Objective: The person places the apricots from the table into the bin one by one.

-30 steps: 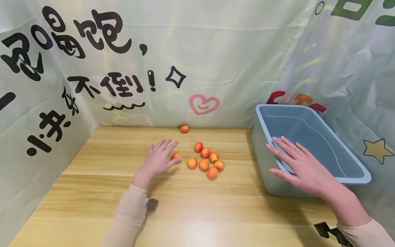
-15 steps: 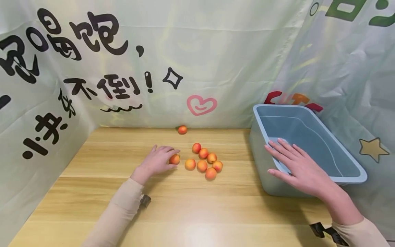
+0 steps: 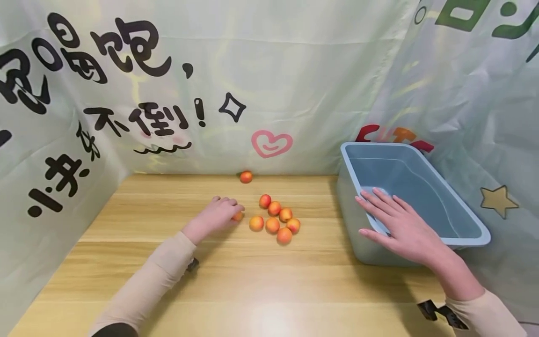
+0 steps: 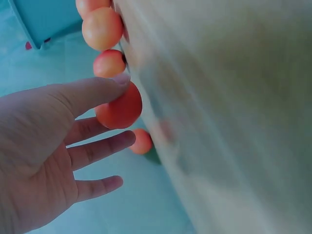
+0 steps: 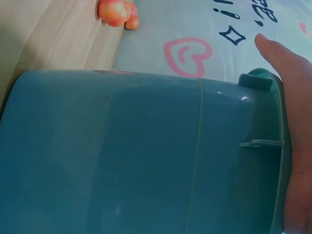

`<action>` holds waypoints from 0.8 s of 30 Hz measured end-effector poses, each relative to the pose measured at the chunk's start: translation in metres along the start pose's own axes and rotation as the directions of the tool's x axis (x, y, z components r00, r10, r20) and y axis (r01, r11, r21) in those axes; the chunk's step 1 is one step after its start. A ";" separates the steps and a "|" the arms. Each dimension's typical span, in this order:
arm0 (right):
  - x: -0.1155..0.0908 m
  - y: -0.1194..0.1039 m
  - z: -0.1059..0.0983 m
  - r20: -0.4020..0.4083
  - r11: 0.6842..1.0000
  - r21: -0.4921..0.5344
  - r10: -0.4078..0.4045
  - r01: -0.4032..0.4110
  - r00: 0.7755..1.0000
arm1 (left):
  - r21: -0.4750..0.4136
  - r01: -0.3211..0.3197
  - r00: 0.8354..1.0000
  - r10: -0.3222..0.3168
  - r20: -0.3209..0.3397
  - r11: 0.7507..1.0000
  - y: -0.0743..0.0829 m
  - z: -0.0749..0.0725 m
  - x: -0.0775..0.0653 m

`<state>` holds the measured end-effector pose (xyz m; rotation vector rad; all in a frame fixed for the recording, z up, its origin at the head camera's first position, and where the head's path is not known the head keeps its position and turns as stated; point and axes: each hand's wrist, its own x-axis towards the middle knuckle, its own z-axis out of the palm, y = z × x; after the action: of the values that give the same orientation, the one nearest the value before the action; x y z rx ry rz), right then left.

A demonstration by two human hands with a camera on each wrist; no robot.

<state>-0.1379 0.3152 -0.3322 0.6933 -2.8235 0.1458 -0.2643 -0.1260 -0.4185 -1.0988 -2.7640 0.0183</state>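
My left hand [image 3: 214,215] reaches over the table and pinches an orange-red apricot [image 4: 122,109] between thumb and forefinger. The other fingers stretch out loosely beyond it in the left wrist view. In the head view most of this apricot [image 3: 237,216] is hidden behind the fingers. Just to its right lies a loose cluster of several apricots [image 3: 272,225]. My right hand [image 3: 400,229], fingers straight, rests on the near left rim of a blue-grey plastic bin [image 3: 358,229]. The right wrist view shows the bin's outer wall [image 5: 122,156] beneath that hand.
One more apricot [image 3: 246,177] with a green leaf beside it lies at the table's back edge. A printed cloth [image 3: 294,84] hangs behind and along both sides. The bin stands on the wooden table [image 3: 236,281] at the right.
My left hand has closed from spread fingers to a pinch on the apricot at the cluster's left. The right hand stays on the bin; the head view has shifted slightly.
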 end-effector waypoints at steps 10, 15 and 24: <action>0.000 0.000 -0.002 0.009 1.000 -0.009 -0.004 0.004 1.000 | 0.202 -0.184 0.978 0.200 -0.064 0.962 0.002 -0.045 0.007; -0.001 0.000 -0.002 0.011 1.000 -0.011 0.002 -0.002 1.000 | 0.291 -0.241 0.947 0.290 -0.138 0.926 0.009 -0.075 0.020; -0.001 0.001 0.000 -0.007 1.000 -0.022 -0.001 0.001 1.000 | 0.402 -0.321 0.863 0.439 -0.249 0.858 0.033 -0.124 0.050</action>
<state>-0.1375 0.3163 -0.3320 0.6882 -2.8140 0.1163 -0.2579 -0.0743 -0.2915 -1.3838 -2.0981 0.3289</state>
